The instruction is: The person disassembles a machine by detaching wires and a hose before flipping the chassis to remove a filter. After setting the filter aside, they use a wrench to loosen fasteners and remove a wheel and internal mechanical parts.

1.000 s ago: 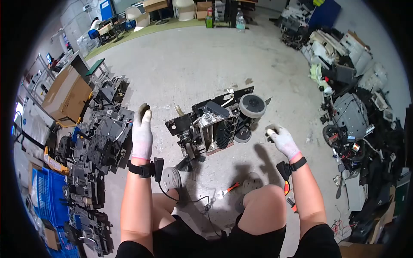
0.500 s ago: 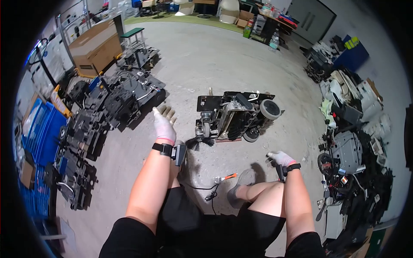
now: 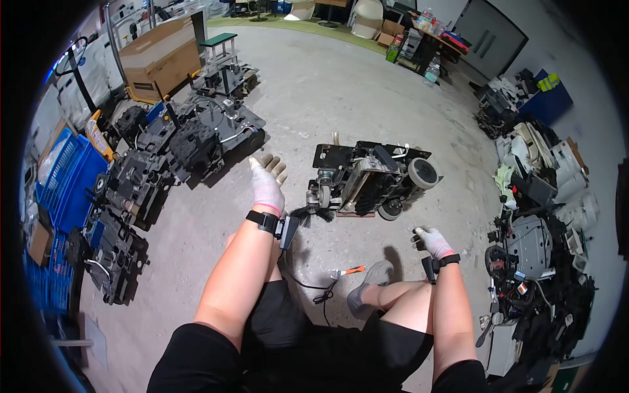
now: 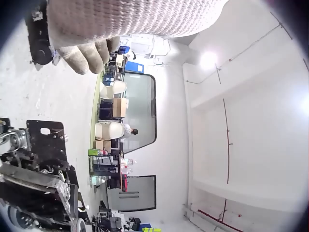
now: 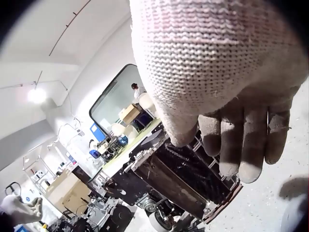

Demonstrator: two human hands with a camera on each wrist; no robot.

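A stripped-down wheeled machine (image 3: 368,177) lies on the concrete floor in front of me, with a grey wheel (image 3: 424,172) at its right and a black bristle brush (image 3: 310,213) at its lower left. Off its left side my gloved left hand (image 3: 267,183) is held in the air, fingers extended and holding nothing. My gloved right hand (image 3: 432,241) hovers below and right of the machine. In the right wrist view its fingers (image 5: 248,140) hang straight and empty, overlapping the machine's frame. An orange-handled tool (image 3: 352,269) lies on the floor near my shoe.
More dark machine chassis (image 3: 216,128) stand in a row along the left, beside blue crates (image 3: 75,190) and a large cardboard box (image 3: 160,56). Piled parts (image 3: 534,239) line the right wall. A black cable (image 3: 321,296) lies on the floor by my feet.
The head view has swung left, so the machine appears farther right. My left hand has turned and spread its fingers. The right hand appears lower, with no contact made.
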